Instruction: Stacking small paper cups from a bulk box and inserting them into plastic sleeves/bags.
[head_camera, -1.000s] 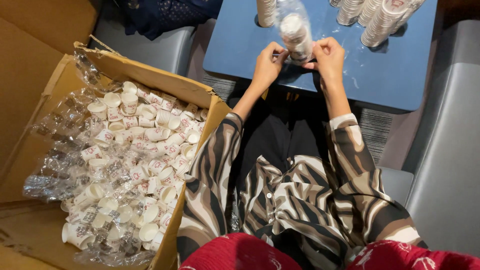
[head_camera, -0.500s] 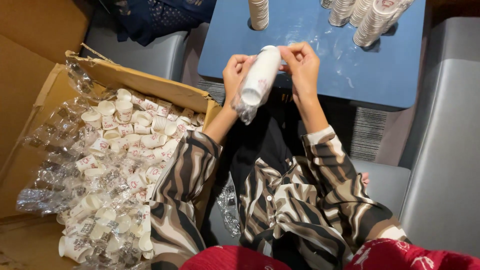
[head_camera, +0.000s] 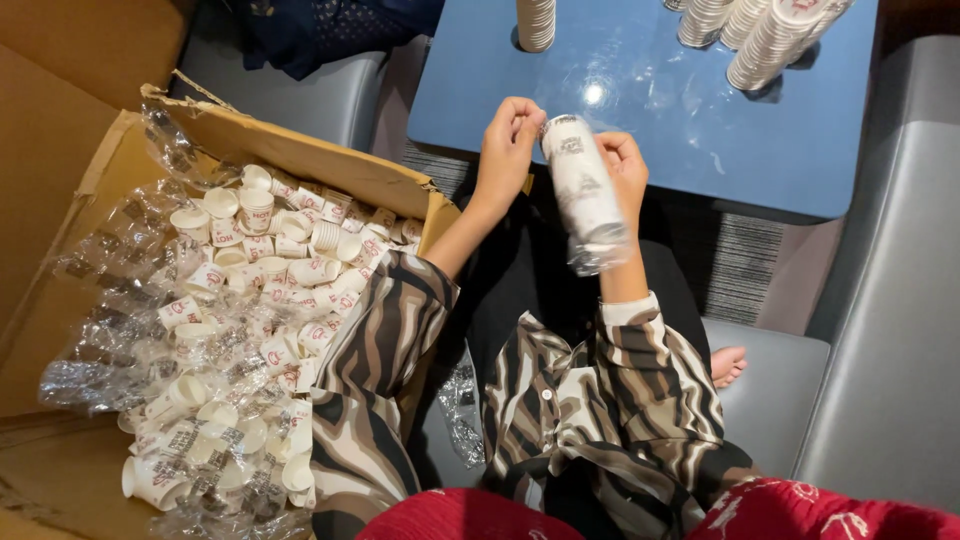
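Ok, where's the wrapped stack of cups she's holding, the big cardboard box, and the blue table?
Wrapped stack of cups (head_camera: 583, 190), head view, middle of the stack.
Cardboard box (head_camera: 300, 150), head view, its far wall.
Blue table (head_camera: 640, 110), head view, bare part of the top.

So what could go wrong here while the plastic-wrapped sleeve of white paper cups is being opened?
The plastic-wrapped sleeve of white paper cups is held tilted between left hand and right hand past the edge of the blue table; once unwrapped, cups might slide onto the lap. Nearby, leaning stacks of white paper cups could topple if bumped.
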